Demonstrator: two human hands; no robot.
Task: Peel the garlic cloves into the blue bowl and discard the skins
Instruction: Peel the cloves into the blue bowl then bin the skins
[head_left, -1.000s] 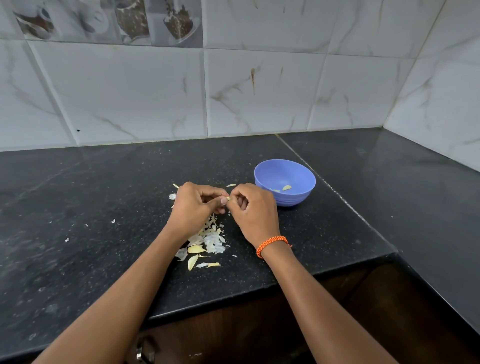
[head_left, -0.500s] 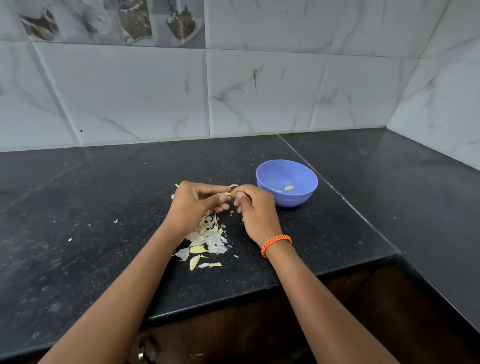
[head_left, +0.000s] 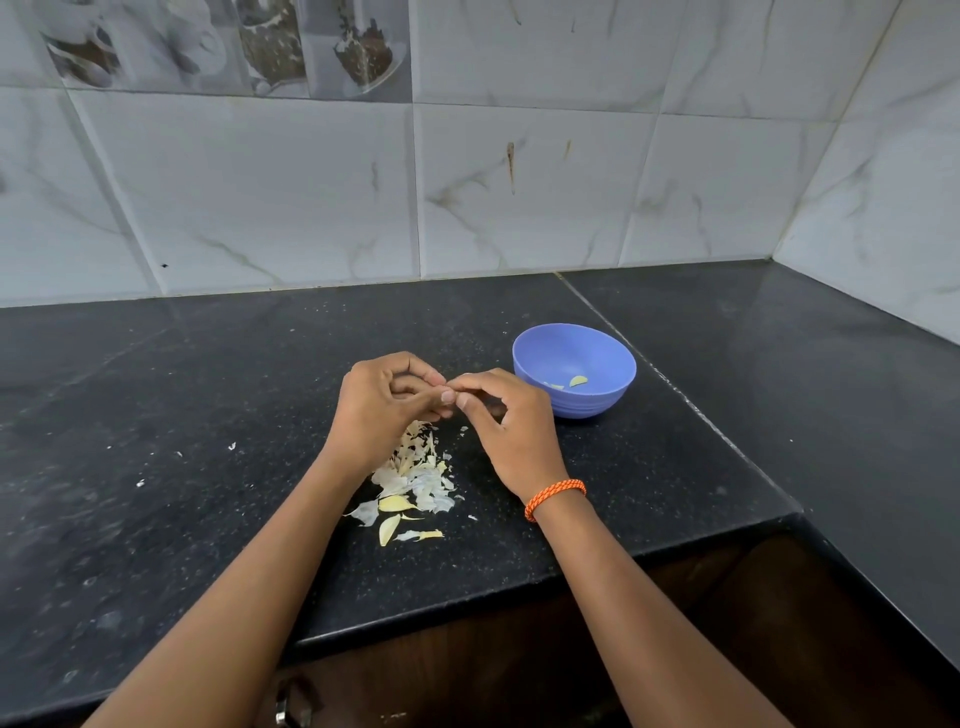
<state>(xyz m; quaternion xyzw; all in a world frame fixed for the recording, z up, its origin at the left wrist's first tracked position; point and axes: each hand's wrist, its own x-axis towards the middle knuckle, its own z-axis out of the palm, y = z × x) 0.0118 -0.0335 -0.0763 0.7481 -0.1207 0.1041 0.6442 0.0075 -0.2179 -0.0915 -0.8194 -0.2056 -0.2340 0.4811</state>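
My left hand (head_left: 382, 408) and my right hand (head_left: 506, 431) meet fingertip to fingertip above the black counter, just left of the blue bowl (head_left: 597, 410). Both pinch a small garlic clove between them; the fingers hide almost all of it. Two peeled cloves (head_left: 576, 381) lie inside the bowl. A heap of pale garlic skins (head_left: 415, 475) lies on the counter under and in front of my hands, with a few yellowish cloves (head_left: 395, 503) at its near edge.
The black stone counter (head_left: 208, 415) runs into a corner with a tiled wall behind and to the right. Small skin flecks (head_left: 140, 483) dot the counter to the left. The front edge drops to a dark cabinet (head_left: 519, 665).
Both hands have stayed together at the clove, fingers shifting slightly as they work it. The camera has tilted a little; nothing else has moved.
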